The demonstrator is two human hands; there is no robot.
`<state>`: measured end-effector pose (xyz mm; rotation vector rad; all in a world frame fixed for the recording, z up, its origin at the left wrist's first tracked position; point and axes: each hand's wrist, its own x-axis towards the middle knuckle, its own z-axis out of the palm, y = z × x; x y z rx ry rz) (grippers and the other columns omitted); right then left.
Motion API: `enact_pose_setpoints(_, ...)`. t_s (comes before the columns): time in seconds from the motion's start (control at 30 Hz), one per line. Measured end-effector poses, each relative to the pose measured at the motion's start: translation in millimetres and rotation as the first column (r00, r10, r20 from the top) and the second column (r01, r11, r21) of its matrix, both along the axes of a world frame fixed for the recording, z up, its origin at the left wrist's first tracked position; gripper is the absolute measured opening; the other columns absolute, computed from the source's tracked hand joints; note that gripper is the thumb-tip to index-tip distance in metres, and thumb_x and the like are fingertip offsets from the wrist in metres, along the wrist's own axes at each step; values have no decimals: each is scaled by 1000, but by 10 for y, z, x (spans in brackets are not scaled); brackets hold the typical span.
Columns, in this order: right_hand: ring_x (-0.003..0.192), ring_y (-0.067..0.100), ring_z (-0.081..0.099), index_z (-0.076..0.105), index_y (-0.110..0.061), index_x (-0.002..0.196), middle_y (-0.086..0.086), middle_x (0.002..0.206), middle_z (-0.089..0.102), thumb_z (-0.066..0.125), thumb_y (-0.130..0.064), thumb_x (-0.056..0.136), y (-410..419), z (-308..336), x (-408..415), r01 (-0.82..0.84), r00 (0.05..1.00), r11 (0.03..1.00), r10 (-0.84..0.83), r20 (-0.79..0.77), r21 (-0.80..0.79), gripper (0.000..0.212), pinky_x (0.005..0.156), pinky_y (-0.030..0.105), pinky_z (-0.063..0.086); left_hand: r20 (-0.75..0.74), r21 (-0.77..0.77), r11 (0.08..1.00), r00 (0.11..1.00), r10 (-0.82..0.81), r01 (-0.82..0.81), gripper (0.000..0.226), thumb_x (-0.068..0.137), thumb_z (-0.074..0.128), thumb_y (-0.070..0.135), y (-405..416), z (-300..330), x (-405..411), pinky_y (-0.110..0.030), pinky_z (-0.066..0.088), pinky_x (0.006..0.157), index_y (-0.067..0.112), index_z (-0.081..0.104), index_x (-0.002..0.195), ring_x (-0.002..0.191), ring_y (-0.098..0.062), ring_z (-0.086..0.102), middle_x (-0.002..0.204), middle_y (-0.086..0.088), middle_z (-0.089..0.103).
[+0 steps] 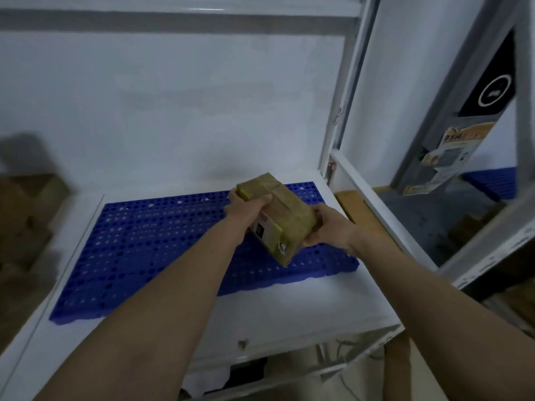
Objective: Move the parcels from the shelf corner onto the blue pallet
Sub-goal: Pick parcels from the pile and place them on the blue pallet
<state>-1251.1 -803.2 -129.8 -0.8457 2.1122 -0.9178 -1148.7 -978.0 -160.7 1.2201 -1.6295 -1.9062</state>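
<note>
A brown cardboard parcel wrapped in tape, with a printed label on its near face, is held tilted above the right part of the blue perforated pallet. My left hand grips its far left end. My right hand grips its near right side. The pallet lies flat on the white shelf board and carries nothing else that I can see.
A white wall stands behind the pallet. A white shelf upright rises at the right, with a neighbouring shelf holding boxed goods beyond it. Blurred brown cartons sit at the far left. A small wooden piece lies beside the pallet's right edge.
</note>
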Motion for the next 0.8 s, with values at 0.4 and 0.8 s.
enact_pose_setpoints(0.4, 104, 15, 48, 33, -17, 137, 3, 118, 49, 78, -1, 72, 17, -243, -698, 130, 991, 990, -128, 33, -48, 81, 66, 15, 40, -136, 7, 987, 978, -160, 163, 102, 77, 79, 31, -39, -210, -998, -45, 43, 104, 24, 9, 152, 123, -25, 47, 144, -6, 39)
enact_pose_setpoints(0.8, 65, -1, 65, 60, -26, 86, -13, 71, 69, 41, -42, 98, -166, -507, -997, 425, 851, 896, -346, 396, -130, 27, 67, 18, 43, 32, -131, 874, 883, -469, 469, 140, 46, 92, 39, 174, -378, -850, -42, 36, 111, 31, -2, 150, 131, -15, 39, 145, 5, 33)
